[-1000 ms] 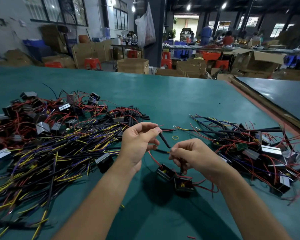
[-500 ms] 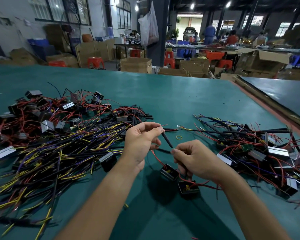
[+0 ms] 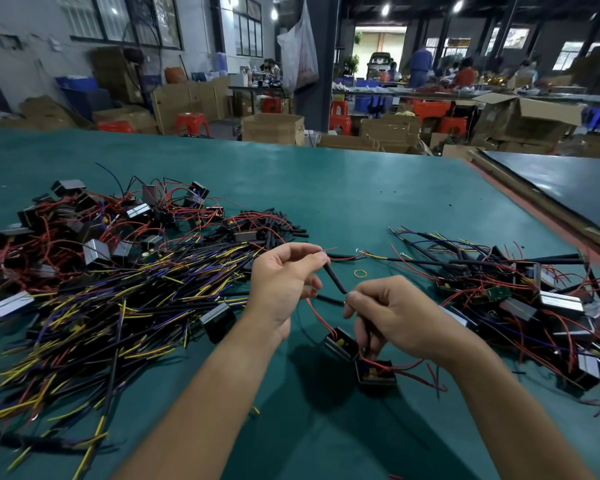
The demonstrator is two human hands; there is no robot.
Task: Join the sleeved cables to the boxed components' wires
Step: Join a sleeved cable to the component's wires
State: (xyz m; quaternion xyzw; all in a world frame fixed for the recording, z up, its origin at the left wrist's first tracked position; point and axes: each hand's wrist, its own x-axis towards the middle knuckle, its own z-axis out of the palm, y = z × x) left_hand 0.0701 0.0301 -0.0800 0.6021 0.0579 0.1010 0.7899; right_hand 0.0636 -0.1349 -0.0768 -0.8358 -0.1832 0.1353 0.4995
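Left hand [image 3: 280, 283] pinches a black sleeve [image 3: 334, 278], right hand [image 3: 394, 315] a cable end [image 3: 328, 299] — joining step, mid-frame; next probably calls for aligning tips.

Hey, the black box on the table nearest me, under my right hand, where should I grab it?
Likely from above, grip across the outer walls of the black box: it lies open face up, and its red wires trail off rightward, leaving the near edge free.

Green counter [image 3: 326, 188] up front. Behind it cardboard boxes [image 3: 272, 128], red stools [image 3: 191, 121], barred windows [image 3: 118, 19] on grey wall. Ceiling lights [image 3: 385, 9] lit.
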